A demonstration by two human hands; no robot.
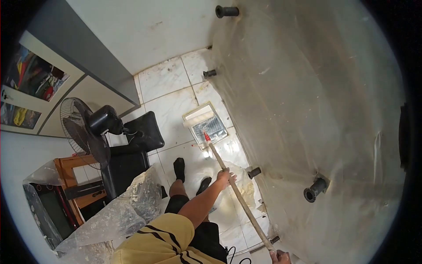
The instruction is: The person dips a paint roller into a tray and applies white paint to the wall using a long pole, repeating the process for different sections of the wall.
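Pole [242,202] runs through left grip [225,177] and right grip [280,257].

Fisheye bend, black corners — glare on floor [169,121]

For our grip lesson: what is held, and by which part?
A long pole: left hand around it behind the red tip, right hand farther back along it.

On the floor [162,86], the tray [215,125] lay near the right edge, beside the sheeting [307,110]. The pole [244,204] reached backward from the tray. At the left edge stood the chair [125,169], and the fan [104,119] was, it seemed, between chair and cabinet [103,57].
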